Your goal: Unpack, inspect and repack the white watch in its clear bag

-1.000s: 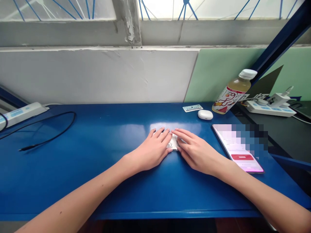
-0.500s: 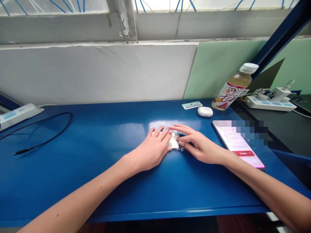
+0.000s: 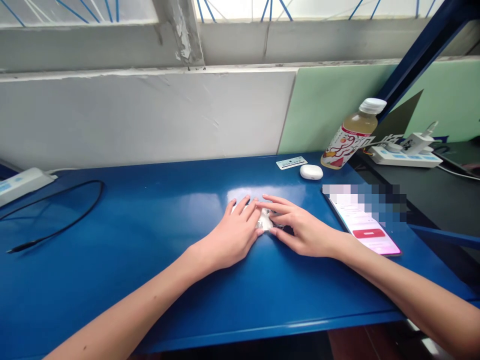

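Note:
A small clear plastic packet with something white inside (image 3: 265,221) lies on the blue table (image 3: 150,215), largely covered by my hands. My left hand (image 3: 237,232) rests flat over its left part, fingers stretched out. From the right, my right hand (image 3: 296,222) reaches over the packet with its fingers extended and apart. The fingertips touch or hover at its right edge, and the index finger comes close to the left hand's fingers. What the white content is, I cannot make out.
Right of my hands lies a phone (image 3: 365,225) with its screen lit. Behind are a white earbud case (image 3: 311,172), a card (image 3: 291,163) and a drink bottle (image 3: 350,137). Power strips stand at right (image 3: 407,156) and left (image 3: 24,185); a black cable (image 3: 75,220) curls at left.
My right hand's fingers have spread and shifted left over the packet, covering more of its right side. My left hand stays flat on it. The view has shifted slightly to the right.

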Demonstrator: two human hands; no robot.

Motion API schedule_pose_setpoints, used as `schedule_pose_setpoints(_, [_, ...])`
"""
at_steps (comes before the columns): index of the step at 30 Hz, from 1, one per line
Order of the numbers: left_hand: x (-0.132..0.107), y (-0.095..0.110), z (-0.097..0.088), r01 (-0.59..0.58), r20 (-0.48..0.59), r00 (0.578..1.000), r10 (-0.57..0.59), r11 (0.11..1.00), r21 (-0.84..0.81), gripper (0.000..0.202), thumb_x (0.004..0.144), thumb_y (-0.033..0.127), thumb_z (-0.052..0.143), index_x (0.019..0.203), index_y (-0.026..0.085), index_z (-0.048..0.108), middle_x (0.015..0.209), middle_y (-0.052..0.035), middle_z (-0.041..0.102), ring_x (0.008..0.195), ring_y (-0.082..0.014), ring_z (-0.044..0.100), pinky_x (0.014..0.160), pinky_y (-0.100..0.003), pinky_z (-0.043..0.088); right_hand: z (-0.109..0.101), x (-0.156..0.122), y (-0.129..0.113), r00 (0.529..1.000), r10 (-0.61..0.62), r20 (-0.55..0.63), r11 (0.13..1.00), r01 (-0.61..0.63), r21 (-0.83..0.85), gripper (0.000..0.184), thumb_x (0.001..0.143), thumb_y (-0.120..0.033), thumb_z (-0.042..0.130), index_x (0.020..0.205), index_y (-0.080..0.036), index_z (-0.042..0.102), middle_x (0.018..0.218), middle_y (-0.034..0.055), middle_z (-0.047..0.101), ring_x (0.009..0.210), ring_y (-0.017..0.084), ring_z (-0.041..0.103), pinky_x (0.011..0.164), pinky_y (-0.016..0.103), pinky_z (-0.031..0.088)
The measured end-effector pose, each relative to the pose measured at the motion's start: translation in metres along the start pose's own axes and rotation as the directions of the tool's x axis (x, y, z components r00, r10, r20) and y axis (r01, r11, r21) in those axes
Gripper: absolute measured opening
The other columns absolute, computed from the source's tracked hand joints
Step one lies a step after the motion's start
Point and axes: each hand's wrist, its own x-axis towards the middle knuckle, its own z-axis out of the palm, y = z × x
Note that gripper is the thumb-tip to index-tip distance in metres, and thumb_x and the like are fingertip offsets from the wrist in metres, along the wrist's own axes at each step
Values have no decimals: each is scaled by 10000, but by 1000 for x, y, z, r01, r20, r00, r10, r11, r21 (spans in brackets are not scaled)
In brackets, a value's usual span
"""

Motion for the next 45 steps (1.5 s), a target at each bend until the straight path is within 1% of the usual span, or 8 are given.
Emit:
schedule_pose_setpoints(6, [-2,4,6,76,-36,996,-76,997,-1,529,1058,362,232,1485,64,318,1562,-227,310,1461,-372,246,1128,-582,245,9,0,-1,981,168,-100,985,-164,42,290,916,-89,476,875,-203,739,1228,92,705,1278,260,562,1038,466,499])
schedule_pose_setpoints(10, [-2,4,8,90,-38,995,-90,996,4,537,1055,379,250,1495,78,315,1565,-209,315,1459,-367,254,1127,-569,259,17,-4,0,966,158,-203,984,-171,-49,263,921,-90,469,941,-194,710,1165,96,717,1220,274,589,1010,476,515])
schedule_pose_setpoints(15, [-2,5,5,101,-18,995,-101,995,6,557,1054,383,254,1501,54,305,1569,-209,306,1462,-373,242,1136,-570,249,20,-4,-2,943,166,-289,978,-194,-71,219,931,-110,465,864,-194,657,1032,113,699,1198,296,573,977,482,510])
schedule_pose_setpoints(21, [-2,6,2,103,6,995,-103,995,13,547,1054,377,258,1495,58,313,1573,-208,297,1459,-378,245,1141,-569,244,17,-1,-3,935,257,-247,966,-241,91,221,941,-130,456,807,-196,619,991,103,680,941,231,648,830,394,539])
schedule_pose_setpoints(34, [-3,5,4,71,-16,997,-71,997,-9,554,1055,365,232,1502,43,290,1575,-219,286,1466,-377,223,1147,-556,226,16,1,-6,957,238,-164,964,-212,164,254,921,-85,471,734,-177,617,1014,90,643,936,197,617,825,345,508])
schedule_pose_setpoints(37, [-3,5,4,66,-24,997,-66,998,-16,549,1052,353,242,1498,36,296,1572,-226,288,1465,-380,223,1146,-564,224,21,0,-9,963,224,-148,969,-205,136,266,918,-91,477,728,-165,649,1036,106,639,954,203,622,829,346,518])
schedule_pose_setpoints(41, [-4,3,4,61,-32,997,-63,997,-48,544,1050,348,257,1496,41,299,1567,-225,301,1465,-370,232,1144,-570,233,26,-1,-12,953,181,-242,982,-187,0,240,916,-123,487,788,-146,688,1044,139,653,993,242,624,874,391,523])
schedule_pose_setpoints(45, [-4,0,3,63,-34,997,-67,991,-114,574,1037,388,318,1506,59,282,1567,-219,306,1472,-360,220,1153,-574,222,16,-3,-3,952,180,-247,974,-208,-93,230,926,-189,515,837,-169,726,1097,129,666,1030,264,627,883,417,527])
